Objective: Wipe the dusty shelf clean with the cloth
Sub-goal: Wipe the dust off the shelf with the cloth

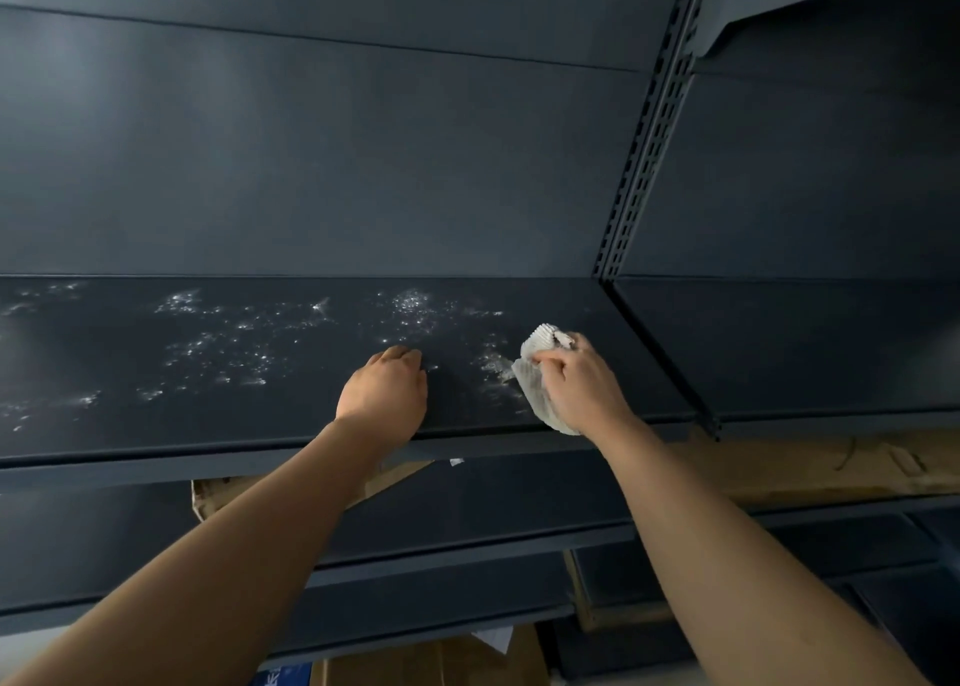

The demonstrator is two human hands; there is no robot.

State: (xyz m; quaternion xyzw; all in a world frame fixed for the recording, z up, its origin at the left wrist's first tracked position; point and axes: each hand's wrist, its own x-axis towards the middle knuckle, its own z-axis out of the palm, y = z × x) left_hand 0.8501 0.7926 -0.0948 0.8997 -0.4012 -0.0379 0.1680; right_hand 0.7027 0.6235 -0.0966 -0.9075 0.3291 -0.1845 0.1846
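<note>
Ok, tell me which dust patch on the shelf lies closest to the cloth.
The smeared white patch touching the cloth in the right hand; the other patches lie left of the left hand or farther back.

Dark metal shelf (597,301), flat, with raised front lip. White dust patches (410,303) scattered over left and middle, thickest toward back edge. Crumpled white cloth (532,384) lies on it near front edge, right of middle. Right end near the slotted upright (649,134) looks dust-free.

Dim scene, glinting dust (left side brightest), wide-angle bending at edges
</note>
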